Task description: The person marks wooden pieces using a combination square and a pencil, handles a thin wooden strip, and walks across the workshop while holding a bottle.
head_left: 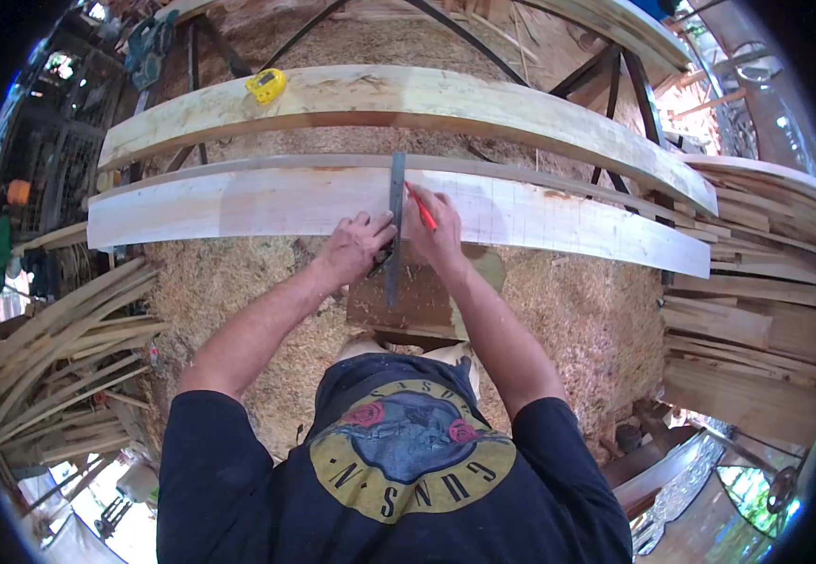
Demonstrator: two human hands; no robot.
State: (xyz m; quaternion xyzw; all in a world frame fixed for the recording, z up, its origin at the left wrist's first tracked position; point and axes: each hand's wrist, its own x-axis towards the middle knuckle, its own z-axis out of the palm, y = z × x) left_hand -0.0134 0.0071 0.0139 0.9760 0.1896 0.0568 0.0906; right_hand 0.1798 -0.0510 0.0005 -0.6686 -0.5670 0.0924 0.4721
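A long pale board (276,207) lies crosswise in front of me, with thin lines drawn across its right part. Across its middle rests a metal square (396,193), its blade running past the board's near edge toward me. My left hand (356,246) is closed on the square at that edge, fingers pressing on the wood beside the blade; a dark part under the hand is mostly hidden. My right hand (438,226) pinches a red pencil (424,209), its tip against the blade's right side near the board's far edge.
Beyond lies a second thick plank (408,94) with a yellow tape measure (266,86) on it. Dark metal trestle legs (643,94) stand behind. Stacked boards (746,282) fill the right side, loose strips (69,348) the left. Sawdust (239,310) covers the floor.
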